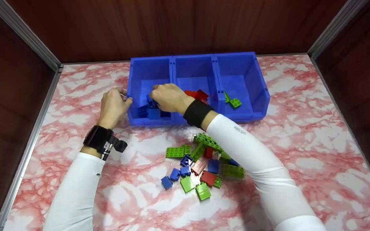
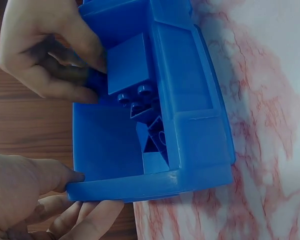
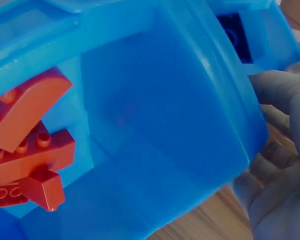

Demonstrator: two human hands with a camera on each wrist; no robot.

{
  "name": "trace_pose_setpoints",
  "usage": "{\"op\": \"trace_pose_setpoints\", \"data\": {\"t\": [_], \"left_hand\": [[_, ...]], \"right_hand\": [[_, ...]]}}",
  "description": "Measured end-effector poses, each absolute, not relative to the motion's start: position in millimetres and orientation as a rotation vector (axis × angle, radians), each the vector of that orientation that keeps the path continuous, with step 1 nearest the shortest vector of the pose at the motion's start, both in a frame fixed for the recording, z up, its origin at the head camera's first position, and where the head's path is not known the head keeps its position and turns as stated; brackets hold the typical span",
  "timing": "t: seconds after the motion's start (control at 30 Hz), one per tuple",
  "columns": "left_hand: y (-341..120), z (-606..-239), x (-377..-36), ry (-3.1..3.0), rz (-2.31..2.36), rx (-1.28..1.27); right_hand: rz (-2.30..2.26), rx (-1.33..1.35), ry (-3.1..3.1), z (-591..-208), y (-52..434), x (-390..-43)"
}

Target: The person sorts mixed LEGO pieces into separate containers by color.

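Bricks (image 1: 154, 113) lie in the left blue bin (image 1: 151, 68); I pinch its rim (image 2: 127, 184) with my left hand (image 1: 112, 106) and a dark blue brick (image 2: 96, 80) with my right hand (image 1: 169, 97).

A lab-style booth, it seems: the pink-marbled counter (image 1: 149, 205) is walled in at its left, right and far edges by wood-grain panels (image 1: 185, 25), metal strips (image 1: 334, 29) are run up from both far corners, and a wrist camera (image 1: 119, 145) is worn.
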State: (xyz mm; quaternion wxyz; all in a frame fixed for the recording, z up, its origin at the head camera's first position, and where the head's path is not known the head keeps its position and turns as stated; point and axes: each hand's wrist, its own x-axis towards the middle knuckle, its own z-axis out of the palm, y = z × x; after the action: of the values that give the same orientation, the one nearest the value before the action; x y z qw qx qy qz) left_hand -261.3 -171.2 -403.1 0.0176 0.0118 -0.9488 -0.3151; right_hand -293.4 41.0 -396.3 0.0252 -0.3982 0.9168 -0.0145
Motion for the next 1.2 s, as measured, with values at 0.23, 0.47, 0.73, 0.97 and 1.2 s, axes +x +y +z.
{"op": "trace_pose_setpoints", "data": {"t": [0.23, 0.47, 0.73, 0.97, 1.2], "left_hand": [[-172.2, -401.5, -260.5, -2.950, -0.974, 0.026], [-173.7, -401.6, -260.9, -2.952, -0.983, 0.035], [-171.5, -401.8, -260.8, -2.949, -0.997, 0.038], [-172.1, -403.4, -260.1, -2.945, -0.996, 0.039], [-172.6, -401.9, -261.8, -2.953, -1.009, 0.043]], "right_hand": [[-0.087, -1.291, 2.812, -383.7, 48.0, -286.3], [-0.171, -1.396, 2.845, -351.9, 69.1, -263.0], [-0.324, -1.598, 2.855, -332.5, 123.1, -220.6], [-0.376, -1.583, 2.864, -340.3, 192.5, -187.7], [-0.394, -1.432, 2.874, -373.0, 254.4, -155.5]]}}
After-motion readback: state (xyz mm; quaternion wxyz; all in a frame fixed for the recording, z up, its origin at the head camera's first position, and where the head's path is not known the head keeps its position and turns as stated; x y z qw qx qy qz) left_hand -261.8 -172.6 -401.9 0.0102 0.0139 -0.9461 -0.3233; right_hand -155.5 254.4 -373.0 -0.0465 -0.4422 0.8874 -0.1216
